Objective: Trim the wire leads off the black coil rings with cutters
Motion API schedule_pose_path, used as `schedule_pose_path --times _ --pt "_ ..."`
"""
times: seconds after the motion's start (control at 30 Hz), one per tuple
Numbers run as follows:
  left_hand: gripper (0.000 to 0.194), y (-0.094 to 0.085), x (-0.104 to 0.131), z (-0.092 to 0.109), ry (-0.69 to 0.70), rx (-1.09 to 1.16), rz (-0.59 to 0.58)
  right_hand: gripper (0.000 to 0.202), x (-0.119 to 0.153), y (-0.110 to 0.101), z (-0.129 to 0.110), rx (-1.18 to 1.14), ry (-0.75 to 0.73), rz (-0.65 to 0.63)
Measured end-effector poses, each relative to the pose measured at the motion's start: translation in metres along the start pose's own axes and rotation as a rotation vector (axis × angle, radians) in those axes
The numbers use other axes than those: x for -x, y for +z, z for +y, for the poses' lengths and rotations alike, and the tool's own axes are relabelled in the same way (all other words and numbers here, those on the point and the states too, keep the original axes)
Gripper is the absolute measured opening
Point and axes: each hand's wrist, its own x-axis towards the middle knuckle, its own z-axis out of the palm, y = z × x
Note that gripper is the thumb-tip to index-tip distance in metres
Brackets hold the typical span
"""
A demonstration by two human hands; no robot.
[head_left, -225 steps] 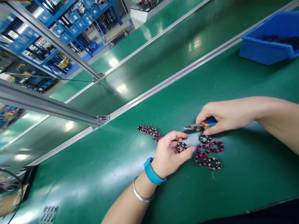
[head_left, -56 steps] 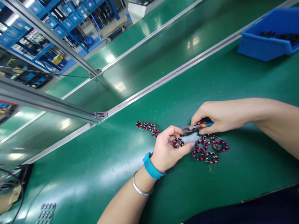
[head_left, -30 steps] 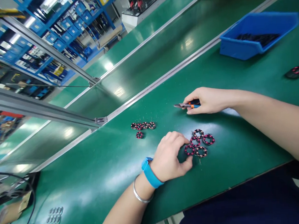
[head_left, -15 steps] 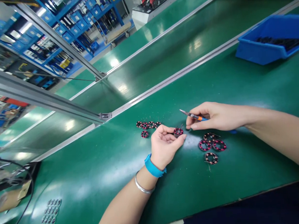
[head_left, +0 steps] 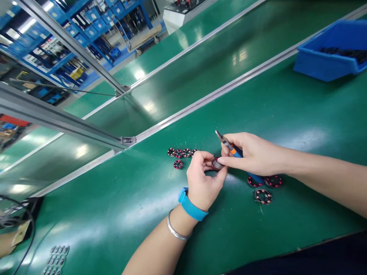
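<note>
My left hand [head_left: 203, 175], with a blue wristband and a silver bangle, pinches a small wound motor stator [head_left: 216, 164] between thumb and fingers. The ring is turned on its edge, partly covered by fingertips. My right hand [head_left: 251, 152] is closed around cutting pliers [head_left: 231, 146] with blue and orange handles, their jaws pointing up and left, away from the ring. Its thumb and fingertips touch the stator's right side. Beyond my left hand lie several more stators [head_left: 178, 154]. Below my right hand are others [head_left: 263, 196], some partly hidden by the hand and plier handle.
A blue bin [head_left: 326, 64] with dark parts stands at the right back on the green table [head_left: 137, 204]. A metal rail [head_left: 200, 102] and a post [head_left: 55, 118] border the far side. Rows of small metal parts [head_left: 53, 267] and a black cable [head_left: 32, 229] are at left.
My right hand has moved left with the pliers and now meets the stator in my left hand. The stator has been tilted onto its edge.
</note>
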Motion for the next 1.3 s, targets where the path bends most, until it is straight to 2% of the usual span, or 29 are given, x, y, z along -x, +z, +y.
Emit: schedule_pose_path --times 0.13,0.23,0.37,0.47,0.6,0.7,0.8,0.9,1.0,1.1,1.17,1.3 --pt "0.038 -0.003 0.001 0.000 0.113 -0.074 0.036 0.015 -0.001 -0.008 0.013 -0.014 -0.055 0.030" --pt "0.033 -0.005 0.000 0.000 0.152 -0.092 0.050 0.017 -0.003 -0.017 0.020 0.026 -0.039 0.083" --pt "0.024 -0.005 -0.003 0.003 0.236 -0.120 0.014 0.024 -0.001 -0.017 0.013 -0.084 -0.035 0.034" --pt "0.024 -0.004 -0.003 0.003 0.292 -0.168 0.011 0.017 0.002 -0.012 0.005 -0.065 -0.072 0.028" --pt "0.028 -0.004 -0.003 0.000 0.241 -0.109 0.008 0.017 0.000 -0.020 0.010 -0.013 -0.067 0.095" --pt "0.029 -0.005 -0.004 -0.002 0.216 -0.104 0.002 0.027 0.000 -0.025 0.013 -0.103 -0.042 0.144" --pt "0.027 -0.006 -0.005 -0.001 0.283 -0.178 0.004 0.026 0.002 -0.019 0.006 -0.144 -0.037 0.074" --pt "0.025 -0.007 -0.006 -0.001 0.351 -0.246 0.015 0.016 0.004 -0.014 0.002 -0.048 -0.060 0.018" --pt "0.027 -0.009 -0.005 -0.002 0.363 -0.275 0.026 0.018 0.003 -0.019 0.008 -0.028 -0.064 0.040" --pt "0.028 -0.009 -0.005 -0.001 0.399 -0.306 0.026 0.025 0.001 -0.024 0.013 -0.124 0.005 0.077" --pt "0.026 -0.008 -0.004 0.000 0.451 -0.342 0.016 0.028 0.000 -0.020 0.010 -0.171 0.024 0.054" --pt "0.021 -0.007 -0.003 0.002 0.509 -0.389 -0.005 0.022 0.000 -0.009 0.001 -0.164 -0.042 0.038"
